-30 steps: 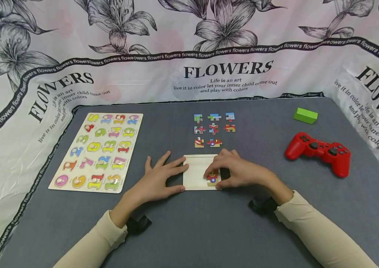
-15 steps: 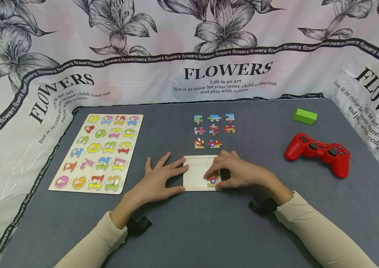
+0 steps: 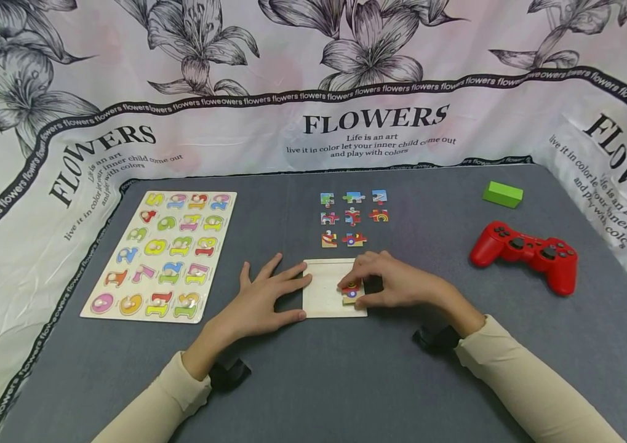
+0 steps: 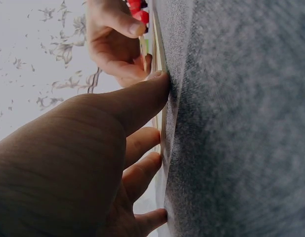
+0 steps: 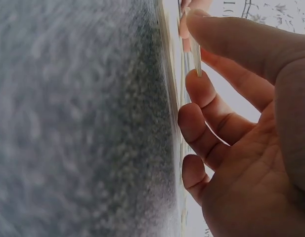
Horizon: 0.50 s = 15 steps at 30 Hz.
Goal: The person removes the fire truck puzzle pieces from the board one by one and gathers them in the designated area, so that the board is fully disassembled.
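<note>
A pale wooden puzzle tray [image 3: 321, 289] lies on the table in front of me. Along its left edge rest the thumb and fingertips of my left hand [image 3: 262, 301], fingers spread and straight. My right hand [image 3: 393, 282] is over the tray's right side and pinches a red and yellow jigsaw piece [image 3: 349, 298] between thumb and fingers. In the right wrist view that piece [image 5: 196, 53] shows edge-on, tilted above the tray. The index finger covers part of its picture in the head view. Behind the tray several loose jigsaw pieces [image 3: 352, 216] lie in rows.
At the left lies a number board [image 3: 141, 298] with colourful numerals. A red game controller [image 3: 523, 255] and a green block [image 3: 503, 194] are on the right. Flower-printed cloth [image 3: 224, 135] hangs behind the grey table [image 3: 313, 381].
The jigsaw piece lay flat in the tray's lower right corner; now my right hand has raised its near edge. My left hand stays at the tray. The head view has shifted slightly.
</note>
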Available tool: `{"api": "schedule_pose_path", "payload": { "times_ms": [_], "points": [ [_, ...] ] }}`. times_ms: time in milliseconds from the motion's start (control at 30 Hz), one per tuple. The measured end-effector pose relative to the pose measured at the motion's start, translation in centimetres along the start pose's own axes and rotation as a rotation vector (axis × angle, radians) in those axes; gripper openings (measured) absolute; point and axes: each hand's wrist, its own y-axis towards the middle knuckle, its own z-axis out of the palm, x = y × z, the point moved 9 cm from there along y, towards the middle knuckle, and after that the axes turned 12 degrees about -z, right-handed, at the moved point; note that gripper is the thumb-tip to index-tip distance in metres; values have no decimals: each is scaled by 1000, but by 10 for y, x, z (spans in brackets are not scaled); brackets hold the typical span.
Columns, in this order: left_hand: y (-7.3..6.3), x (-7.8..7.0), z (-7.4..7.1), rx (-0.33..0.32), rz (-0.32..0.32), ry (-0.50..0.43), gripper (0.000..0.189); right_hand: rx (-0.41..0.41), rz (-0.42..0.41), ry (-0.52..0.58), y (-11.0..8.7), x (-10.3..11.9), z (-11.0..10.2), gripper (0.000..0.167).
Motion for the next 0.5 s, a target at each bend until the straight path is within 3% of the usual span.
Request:
{"api": "schedule_pose_path", "payload": {
  "times_ms": [267,500],
  "points": [
    [0,0,1,4,-3,0,68,-57,22,62,-3,-10,-8,40],
    [0,1,1,3,3,-3,68,-94,44,40,-5,-15,-14,40]
  ]
}}
